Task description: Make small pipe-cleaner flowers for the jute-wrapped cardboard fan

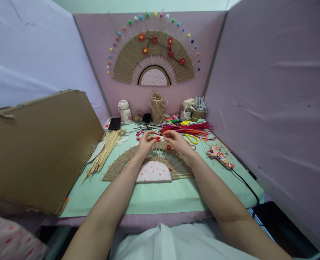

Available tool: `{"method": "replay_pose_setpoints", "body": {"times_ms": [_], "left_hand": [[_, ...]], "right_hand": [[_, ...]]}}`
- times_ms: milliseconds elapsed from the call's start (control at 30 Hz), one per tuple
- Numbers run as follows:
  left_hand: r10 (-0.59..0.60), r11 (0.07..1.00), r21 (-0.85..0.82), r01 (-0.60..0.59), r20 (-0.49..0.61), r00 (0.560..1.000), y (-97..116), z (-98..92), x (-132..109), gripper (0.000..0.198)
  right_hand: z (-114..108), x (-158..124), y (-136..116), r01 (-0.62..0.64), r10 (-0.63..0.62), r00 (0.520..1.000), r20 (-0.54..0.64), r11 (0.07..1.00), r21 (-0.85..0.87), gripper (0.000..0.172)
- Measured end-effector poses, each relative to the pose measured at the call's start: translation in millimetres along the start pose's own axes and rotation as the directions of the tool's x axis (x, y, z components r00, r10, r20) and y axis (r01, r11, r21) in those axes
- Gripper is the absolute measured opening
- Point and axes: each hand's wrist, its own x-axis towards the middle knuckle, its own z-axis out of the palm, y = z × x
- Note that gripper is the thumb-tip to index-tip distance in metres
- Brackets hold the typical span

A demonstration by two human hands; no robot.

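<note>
My left hand (pixel 147 144) pinches a small red flower (pixel 159 139) at its fingertips, above the upper edge of a woven twine fan (pixel 119 164). Close on the flower's other side, my right hand (pixel 177 142) has its thumb and fingers drawn together; what lies between them is too small to make out. The fan lies flat with thin sticks showing through its open middle band. A pink dotted half-round panel (pixel 154 172) sits at its base. Another red flower (pixel 169 147) rests on the fan below my right hand.
Bamboo sticks (pixel 105 153) and a large cardboard sheet (pixel 38 151) are at left. Red pipe cleaners (pixel 189 128), yellow-handled scissors (pixel 192 139) and a corded, patterned glue gun (pixel 220 157) are at right. Behind stand a twine spool (pixel 157 108) and a white jar (pixel 125 112). A finished fan (pixel 127 59) hangs above.
</note>
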Motion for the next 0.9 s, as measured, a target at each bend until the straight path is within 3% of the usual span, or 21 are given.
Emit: {"method": "replay_pose_setpoints", "body": {"times_ms": [133,467,700,767,900], "left_hand": [[0.027,0.999,0.017,-0.027,0.008,1.000,-5.0,-1.4,1.7,0.043],[0.034,0.986,0.157,-0.061,0.168,0.985,-12.1,0.6,-0.2,0.037],[0.067,0.900,0.410,-0.148,0.205,0.976,-6.4,0.9,-4.4,0.035],[0.063,0.911,0.388,-0.138,0.199,0.978,-5.6,1.6,-5.0,0.034],[0.011,0.983,0.177,-0.040,0.161,0.987,-7.4,2.7,-3.2,0.036]], "right_hand": [[2.1,1.3,1.2,-0.044,0.039,0.997,-0.061,0.995,-0.087,0.021],[2.2,-2.4,0.0,-0.027,0.043,0.997,0.063,0.969,-0.244,0.022],[4.3,-3.1,3.3,0.030,0.014,0.996,0.091,0.884,-0.467,0.019],[3.5,-2.0,5.0,0.005,0.040,0.995,0.090,0.893,-0.450,0.019],[0.0,1.3,4.9,-0.048,0.060,0.998,0.035,0.956,-0.289,0.021]]}}
